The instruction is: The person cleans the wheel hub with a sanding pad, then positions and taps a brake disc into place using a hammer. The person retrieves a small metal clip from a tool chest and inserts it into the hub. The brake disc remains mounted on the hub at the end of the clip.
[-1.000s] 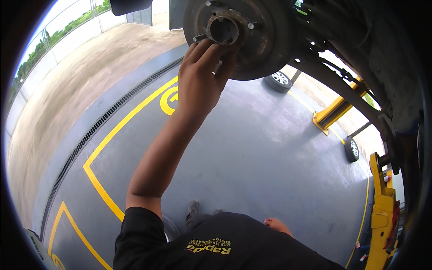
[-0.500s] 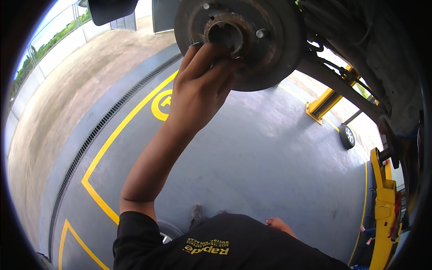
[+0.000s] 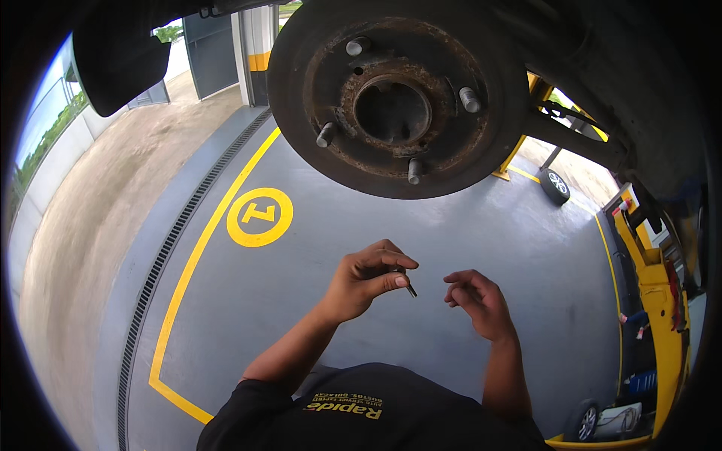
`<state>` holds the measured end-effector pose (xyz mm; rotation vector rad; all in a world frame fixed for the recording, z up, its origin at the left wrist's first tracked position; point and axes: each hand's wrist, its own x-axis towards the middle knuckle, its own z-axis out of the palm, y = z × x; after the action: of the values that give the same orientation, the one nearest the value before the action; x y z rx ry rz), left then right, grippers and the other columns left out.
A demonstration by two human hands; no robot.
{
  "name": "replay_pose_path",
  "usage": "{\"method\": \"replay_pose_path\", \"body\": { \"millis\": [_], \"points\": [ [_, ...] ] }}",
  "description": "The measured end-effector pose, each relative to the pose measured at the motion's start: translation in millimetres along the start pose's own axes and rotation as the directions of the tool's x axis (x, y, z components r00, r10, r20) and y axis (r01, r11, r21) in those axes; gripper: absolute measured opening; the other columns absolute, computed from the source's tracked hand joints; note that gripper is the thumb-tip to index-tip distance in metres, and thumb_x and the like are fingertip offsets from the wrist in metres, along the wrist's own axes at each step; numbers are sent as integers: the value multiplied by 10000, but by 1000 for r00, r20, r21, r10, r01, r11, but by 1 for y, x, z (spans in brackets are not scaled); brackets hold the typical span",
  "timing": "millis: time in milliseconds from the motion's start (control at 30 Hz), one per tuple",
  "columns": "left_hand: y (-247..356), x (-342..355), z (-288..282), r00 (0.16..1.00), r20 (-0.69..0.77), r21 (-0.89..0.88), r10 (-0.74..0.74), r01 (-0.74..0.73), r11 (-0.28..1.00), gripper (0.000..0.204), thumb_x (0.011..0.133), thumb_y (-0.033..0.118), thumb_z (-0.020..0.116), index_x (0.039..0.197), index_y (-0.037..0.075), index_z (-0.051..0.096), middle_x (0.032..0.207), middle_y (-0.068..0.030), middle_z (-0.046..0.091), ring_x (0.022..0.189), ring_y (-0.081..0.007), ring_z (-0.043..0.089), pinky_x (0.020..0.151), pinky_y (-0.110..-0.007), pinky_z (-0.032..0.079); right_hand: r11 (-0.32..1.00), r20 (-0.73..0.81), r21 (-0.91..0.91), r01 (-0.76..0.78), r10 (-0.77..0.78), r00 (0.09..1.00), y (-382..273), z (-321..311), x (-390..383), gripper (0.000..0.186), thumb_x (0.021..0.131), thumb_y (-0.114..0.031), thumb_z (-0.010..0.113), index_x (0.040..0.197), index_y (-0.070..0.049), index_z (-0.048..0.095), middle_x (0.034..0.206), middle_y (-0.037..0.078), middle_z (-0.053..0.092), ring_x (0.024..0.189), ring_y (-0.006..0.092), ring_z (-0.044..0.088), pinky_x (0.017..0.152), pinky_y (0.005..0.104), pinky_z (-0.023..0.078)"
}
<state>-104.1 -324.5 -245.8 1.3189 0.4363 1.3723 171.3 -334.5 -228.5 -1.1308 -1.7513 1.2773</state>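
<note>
A rusty brake drum (image 3: 301, 83) with its wheel hub and several studs hangs overhead at the top of the view, on a raised car. My left hand (image 3: 366, 279) is below it, in front of my chest, pinching a small thin dark metal pin (image 3: 411, 288) between thumb and fingers. My right hand (image 3: 477, 301) hovers just to the right of it, fingers loosely curled and apart, holding nothing. The two hands do not touch.
Grey workshop floor (image 3: 421, 240) with yellow lines and a yellow circle marking (image 3: 259, 216). A long drain grate (image 3: 169, 248) runs along the left. Yellow lift arms and equipment (image 3: 662, 301) stand at the right; a small wheel (image 3: 556, 184) lies beyond the drum.
My left hand has come down from the hub to chest height, now holding a small pin. My right hand has come into view beside it. The view has tilted up toward the drum.
</note>
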Motion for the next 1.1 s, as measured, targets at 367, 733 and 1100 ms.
{"method": "replay_pose_path", "body": {
  "millis": [367, 733, 1100],
  "points": [
    [68, 27, -68, 890, 411, -119, -195, 264, 957, 383, 840, -37, 801, 1150, -19, 577, 990, -125, 687, 911, -184, 705, 792, -315, 584, 775, -170, -539, 330, -484, 858, -122, 146, 24, 494, 804, 45, 788, 1267, -56, 648, 938, 71, 706, 802, 186, 719, 717, 304, 575],
    [141, 81, -65, 607, 327, 424, 724, -779, 462, 174, 804, 8, 798, 945, 54, 707, 1012, -79, 726, 955, -250, 643, 844, -348, 491, 371, -349, -929, 0, -873, 341, -202, 127, 39, 231, 834, 7, 818, 1031, -5, 697, 795, 53, 713, 679, 84, 659, 640, 223, 520],
    [154, 147, -51, 480, 371, 607, 795, -773, 183, 330, 772, 96, 836, 1082, 176, 756, 1368, -36, 584, 1277, -293, 472, 1054, -415, 427, 199, -269, -955, -221, -895, 356, -225, 120, 68, 196, 866, -86, 814, 1018, -41, 700, 709, 18, 690, 610, 84, 656, 568, 229, 488]
  ]
}}
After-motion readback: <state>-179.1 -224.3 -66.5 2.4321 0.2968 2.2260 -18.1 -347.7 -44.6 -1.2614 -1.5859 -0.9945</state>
